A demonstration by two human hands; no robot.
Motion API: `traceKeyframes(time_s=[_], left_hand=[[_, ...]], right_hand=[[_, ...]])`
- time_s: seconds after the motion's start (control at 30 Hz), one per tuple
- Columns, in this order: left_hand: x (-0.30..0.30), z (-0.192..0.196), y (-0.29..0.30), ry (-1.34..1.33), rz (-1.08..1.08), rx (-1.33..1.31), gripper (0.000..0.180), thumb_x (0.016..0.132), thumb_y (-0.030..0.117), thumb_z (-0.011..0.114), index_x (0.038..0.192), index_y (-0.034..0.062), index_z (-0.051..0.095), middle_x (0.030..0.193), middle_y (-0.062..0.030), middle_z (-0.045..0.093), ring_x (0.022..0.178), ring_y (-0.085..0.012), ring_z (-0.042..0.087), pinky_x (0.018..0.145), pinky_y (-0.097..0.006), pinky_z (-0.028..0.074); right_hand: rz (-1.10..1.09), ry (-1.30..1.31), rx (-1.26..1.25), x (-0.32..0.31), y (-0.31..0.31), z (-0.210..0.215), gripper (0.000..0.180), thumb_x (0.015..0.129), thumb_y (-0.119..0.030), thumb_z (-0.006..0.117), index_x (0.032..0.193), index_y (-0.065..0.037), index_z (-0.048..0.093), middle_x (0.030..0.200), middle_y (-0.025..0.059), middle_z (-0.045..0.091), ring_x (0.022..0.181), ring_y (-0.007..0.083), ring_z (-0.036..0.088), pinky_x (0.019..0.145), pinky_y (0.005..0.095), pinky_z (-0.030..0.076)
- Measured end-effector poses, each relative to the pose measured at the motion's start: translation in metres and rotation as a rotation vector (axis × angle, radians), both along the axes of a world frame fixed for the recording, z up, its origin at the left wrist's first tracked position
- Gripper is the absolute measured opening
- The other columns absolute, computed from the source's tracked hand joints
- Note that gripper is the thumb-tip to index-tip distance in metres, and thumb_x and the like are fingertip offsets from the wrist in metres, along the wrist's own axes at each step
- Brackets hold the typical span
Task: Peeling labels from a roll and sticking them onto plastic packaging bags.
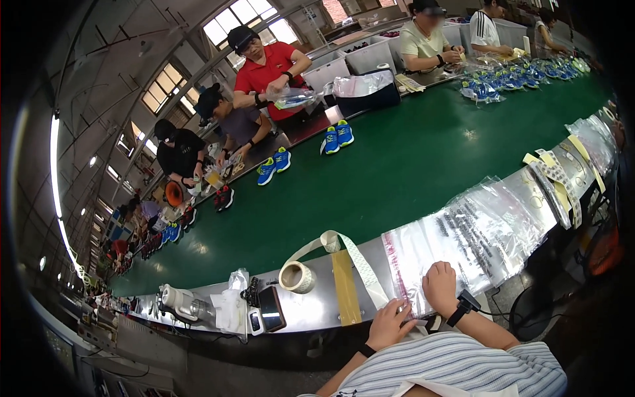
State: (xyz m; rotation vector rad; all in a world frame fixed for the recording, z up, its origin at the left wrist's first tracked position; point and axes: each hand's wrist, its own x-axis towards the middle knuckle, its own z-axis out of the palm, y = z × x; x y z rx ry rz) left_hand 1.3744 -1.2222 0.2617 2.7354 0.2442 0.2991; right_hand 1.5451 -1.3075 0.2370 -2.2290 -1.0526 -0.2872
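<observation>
Our bags (456, 238) lie flat on the counter (317, 309), reaching its near edge, with no shoes in them; we judge most of that stack is left to use. The strip (360, 268), partly drawn off its roll (306, 279), runs toward the near edge. Our left hand (389, 325), fingers loosely spread, rests at the bags' near-left corner; our right hand (442, 290) lies half curled over them. With fingertips so small here, we cannot tell whether either grips anything. Blue shoes (344, 134) stand bare on the belt (410, 172); bagged shoes (486, 89) line its far edge.
</observation>
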Motion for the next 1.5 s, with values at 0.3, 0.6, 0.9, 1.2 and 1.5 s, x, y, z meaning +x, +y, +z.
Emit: traceKeyframes(time_s=[0.3, 0.6, 0.9, 1.2, 1.5], left_hand=[[0.006, 0.008, 0.003, 0.078, 0.029, -0.028, 0.045, 0.084, 0.033, 0.062, 0.12, 0.0073, 0.055, 0.123, -0.0152, 0.048, 0.119, -0.0337, 0.042, 0.097, -0.042, 0.036], [0.058, 0.065, 0.033, -0.186, 0.142, -0.886, 0.028, 0.095, 0.016, 0.047, 0.116, -0.0005, 0.057, 0.108, -0.0117, 0.062, 0.097, -0.0182, 0.059, 0.086, -0.028, 0.044], [0.117, -0.027, 0.034, 0.025, 0.107, -2.242, 0.043, 0.099, 0.031, 0.031, 0.113, -0.005, 0.05, 0.111, -0.0218, 0.059, 0.109, -0.0311, 0.056, 0.093, -0.041, 0.047], [0.151, -0.001, 0.034, 0.408, 0.293, -1.514, 0.03, 0.095, 0.027, 0.038, 0.105, 0.0021, 0.051, 0.093, -0.0097, 0.061, 0.081, -0.0213, 0.064, 0.067, -0.033, 0.055], [0.075, 0.059, 0.041, 0.221, 0.119, -1.925, 0.079, 0.093, 0.057, 0.032, 0.143, -0.0003, 0.009, 0.136, -0.0228, 0.035, 0.109, -0.0363, 0.054, 0.08, -0.04, 0.051]], right_hand=[[0.001, -0.074, -0.085, 0.009, 0.006, -0.003, 0.013, 0.072, -0.012, 0.061, 0.08, -0.003, 0.055, 0.089, 0.011, 0.053, 0.088, 0.0283, 0.05, 0.075, 0.0388, 0.039], [0.106, 0.557, 0.223, 0.031, -0.025, 0.001, 0.014, 0.083, -0.013, 0.059, 0.082, -0.001, 0.052, 0.084, 0.0161, 0.053, 0.075, 0.0332, 0.054, 0.067, 0.0381, 0.044], [0.03, 0.625, 0.369, 0.045, -0.041, 0.002, 0.01, 0.087, -0.009, 0.054, 0.088, 0.001, 0.053, 0.087, 0.0134, 0.055, 0.077, 0.0256, 0.055, 0.069, 0.0342, 0.045], [0.493, 0.691, 0.296, 0.035, -0.038, 0.031, 0.016, 0.088, -0.009, 0.054, 0.101, 0.0, 0.052, 0.11, 0.0105, 0.052, 0.098, 0.0196, 0.053, 0.089, 0.0297, 0.041], [0.457, 0.02, -0.087, 0.028, -0.052, 0.033, 0.039, 0.076, -0.012, 0.065, 0.111, 0.001, 0.053, 0.1, 0.0084, 0.06, 0.097, 0.025, 0.058, 0.079, 0.0339, 0.046]])
